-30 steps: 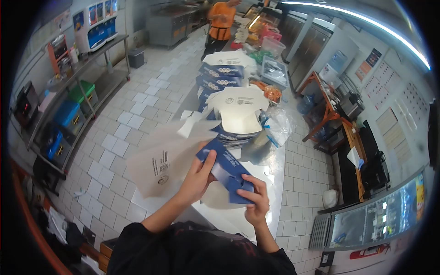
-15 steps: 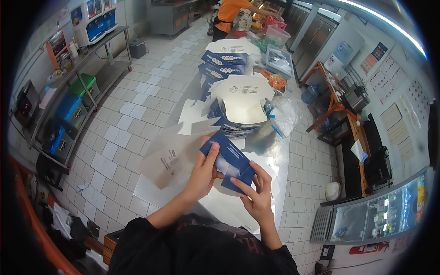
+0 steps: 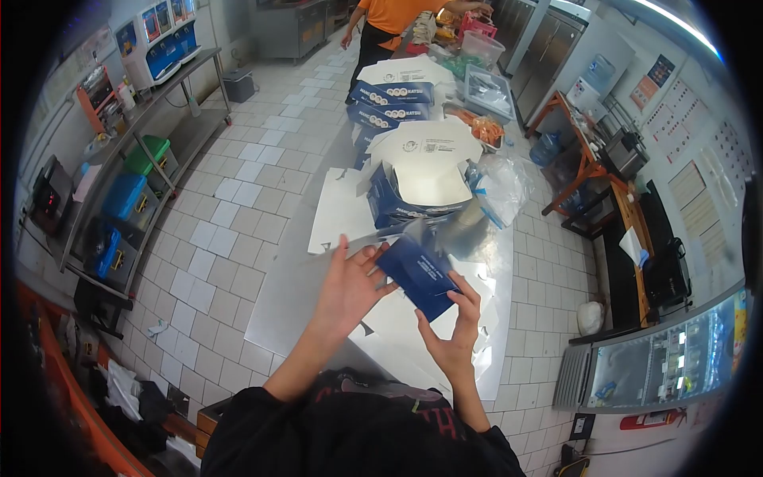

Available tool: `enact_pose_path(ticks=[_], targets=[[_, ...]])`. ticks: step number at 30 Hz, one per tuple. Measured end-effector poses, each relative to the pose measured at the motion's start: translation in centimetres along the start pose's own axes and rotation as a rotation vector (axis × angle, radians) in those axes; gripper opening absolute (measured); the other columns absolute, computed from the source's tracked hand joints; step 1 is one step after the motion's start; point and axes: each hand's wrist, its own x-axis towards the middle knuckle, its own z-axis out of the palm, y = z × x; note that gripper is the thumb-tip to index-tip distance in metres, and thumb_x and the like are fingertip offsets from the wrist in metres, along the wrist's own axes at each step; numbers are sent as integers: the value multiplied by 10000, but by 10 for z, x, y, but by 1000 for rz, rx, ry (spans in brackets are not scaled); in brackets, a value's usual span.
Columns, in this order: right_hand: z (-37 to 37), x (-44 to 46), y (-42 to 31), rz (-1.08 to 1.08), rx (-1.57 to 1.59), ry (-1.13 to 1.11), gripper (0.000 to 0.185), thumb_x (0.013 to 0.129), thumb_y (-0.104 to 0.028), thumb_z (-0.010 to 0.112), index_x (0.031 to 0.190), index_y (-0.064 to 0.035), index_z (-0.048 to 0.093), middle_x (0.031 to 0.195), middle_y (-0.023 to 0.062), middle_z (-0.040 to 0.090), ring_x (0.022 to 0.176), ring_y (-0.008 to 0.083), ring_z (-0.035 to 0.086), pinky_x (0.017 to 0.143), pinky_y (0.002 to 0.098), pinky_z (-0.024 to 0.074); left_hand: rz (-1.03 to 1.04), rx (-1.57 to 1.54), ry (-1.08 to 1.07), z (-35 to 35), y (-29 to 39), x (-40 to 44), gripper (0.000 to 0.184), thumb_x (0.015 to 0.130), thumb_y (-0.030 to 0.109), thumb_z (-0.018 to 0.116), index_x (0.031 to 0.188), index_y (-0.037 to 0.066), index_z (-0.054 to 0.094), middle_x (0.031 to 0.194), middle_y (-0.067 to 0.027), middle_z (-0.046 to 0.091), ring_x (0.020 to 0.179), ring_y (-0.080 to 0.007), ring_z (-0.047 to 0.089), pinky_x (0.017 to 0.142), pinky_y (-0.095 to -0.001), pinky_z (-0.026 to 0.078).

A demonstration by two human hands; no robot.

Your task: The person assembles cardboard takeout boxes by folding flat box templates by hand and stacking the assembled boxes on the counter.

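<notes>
A dark blue cardboard box (image 3: 421, 274) with small white print is tilted above the near end of the metal table. My right hand (image 3: 455, 330) grips its lower right edge between thumb and fingers. My left hand (image 3: 350, 290) is open at the box's left side, palm up and fingers spread; its fingertips are close to the edge, and I cannot tell if they touch. Flat white cardboard blanks (image 3: 389, 338) lie beneath my hands. Just beyond stands a stack of blue-and-white folded boxes (image 3: 417, 211), the top one with its white lid raised.
Farther along the table (image 3: 298, 278) are another box stack (image 3: 389, 115), a clear plastic bag (image 3: 505, 191), a tray of orange food (image 3: 485, 127) and a plastic tub (image 3: 486, 94). A person in an orange shirt (image 3: 397, 16) stands at the far end. Shelving (image 3: 135, 131) lines the left.
My left hand has let go of the blue panel and spread open. The box has turned, and its large white flap no longer spreads out to the left. My right hand still holds on.
</notes>
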Motion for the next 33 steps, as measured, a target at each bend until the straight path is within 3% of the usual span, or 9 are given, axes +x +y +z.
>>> enact_pose_path(ticks=[3, 6, 10, 19, 20, 24, 28, 29, 33], targets=[[-1, -3, 6, 34, -66, 79, 619, 644, 72, 696, 1141, -60, 350, 1243, 226, 381, 1161, 332, 416, 926, 395, 409, 29, 170, 139, 1, -13, 4, 338, 893, 333, 504, 1050, 35, 526, 1038, -51, 556, 1018, -150, 486, 877, -368, 388], [-6, 0, 9, 21, -17, 95, 643, 644, 65, 706, 1163, -74, 353, 1240, 224, 403, 1130, 344, 442, 913, 412, 407, 499, 1117, 257, -1, -37, 6, 194, 738, 141, 721, 736, 24, 567, 688, 25, 542, 673, -68, 494, 611, -203, 367], [-23, 3, 22, -9, 119, 42, 665, 637, 47, 724, 1180, -89, 366, 1241, 224, 419, 1106, 347, 467, 884, 411, 416, 542, 1450, 276, 1, -17, 6, 199, 747, 131, 705, 740, 0, 555, 663, 2, 530, 647, -66, 499, 597, -199, 385], [17, 1, 21, 182, 183, 65, 541, 653, -13, 733, 1132, -69, 487, 1214, 200, 434, 1108, 326, 466, 843, 380, 450, 216, 543, 291, -6, -38, 23, 178, 813, 131, 653, 848, 45, 500, 801, 12, 497, 836, -102, 534, 741, -269, 492], [20, 0, 17, 136, -29, 30, 451, 645, -41, 745, 1056, -74, 563, 1203, 196, 434, 1105, 331, 461, 842, 396, 443, 226, 595, 270, -15, -37, 20, 166, 834, 119, 620, 923, 37, 506, 843, -11, 516, 865, -117, 553, 776, -294, 504], [39, 1, 21, 221, 82, 76, 440, 648, -44, 747, 1053, -77, 580, 1144, 186, 472, 1093, 335, 468, 833, 385, 448, 91, 378, 275, -26, -39, 25, 244, 848, 132, 602, 1042, 14, 514, 960, -49, 523, 918, -155, 565, 796, -304, 493], [39, 27, 53, 379, 306, 54, 360, 724, -50, 697, 1055, -55, 555, 1116, 141, 486, 1030, 238, 509, 789, 335, 468, 61, 454, 237, -21, -33, 33, 200, 863, 94, 568, 1021, 10, 479, 943, -55, 532, 922, -172, 566, 829, -312, 476], [37, 44, 66, 450, 417, 105, 324, 754, -55, 676, 1052, -51, 547, 1077, 121, 509, 989, 196, 527, 775, 307, 467, 204, 585, 172, -11, -33, 35, 176, 873, 77, 543, 1010, 12, 455, 934, -62, 533, 911, -174, 570, 841, -312, 467], [25, 115, 136, 709, 470, 258, 271, 883, -261, 547, 1033, -36, 534, 881, 72, 562, 853, 119, 539, 710, 227, 440, 373, 823, 55, -13, -23, 27, 128, 892, 37, 483, 981, 25, 391, 911, -79, 530, 916, -185, 569, 859, -304, 441]])
